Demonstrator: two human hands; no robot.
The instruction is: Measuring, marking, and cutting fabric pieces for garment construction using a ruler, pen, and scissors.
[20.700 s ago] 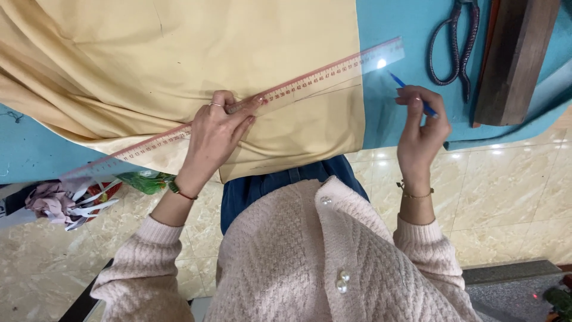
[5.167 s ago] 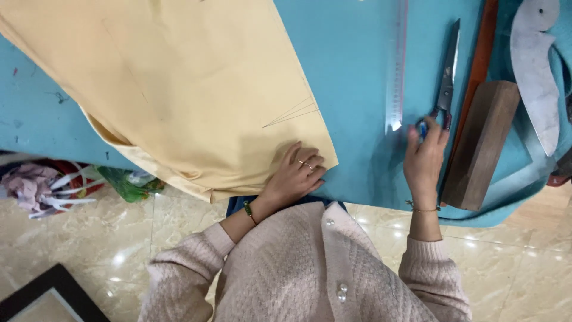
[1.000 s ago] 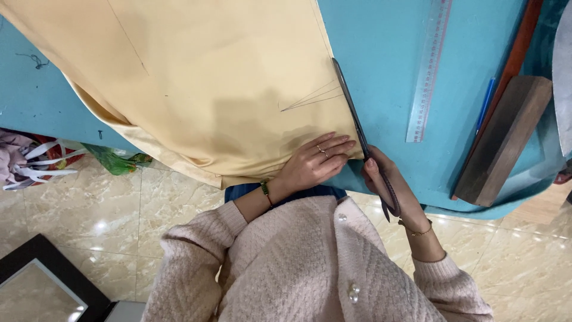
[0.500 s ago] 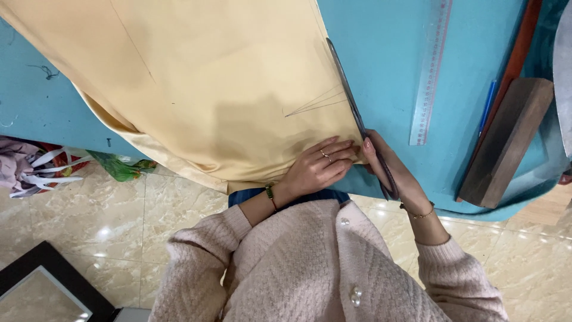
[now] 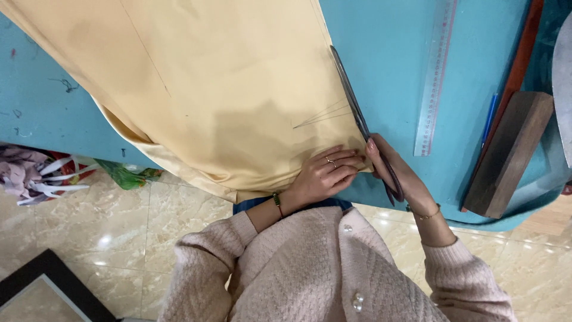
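The left hand [image 5: 326, 176] lies spread flat, pressing the yellow fabric [image 5: 226, 89] onto the teal tabletop [image 5: 387, 48]. Just beside it, the right hand [image 5: 398, 179] grips the scissors [image 5: 357, 116], blades running up the cloth's edge. A clear ruler [image 5: 435, 83] lies beyond the right hand.

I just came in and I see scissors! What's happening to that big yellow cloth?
A person holds the yellow cloth flat on the blue table with the left hand. The right hand works long scissors along the cloth's right edge. A clear ruler, a blue pen and a wooden block lie to the right.
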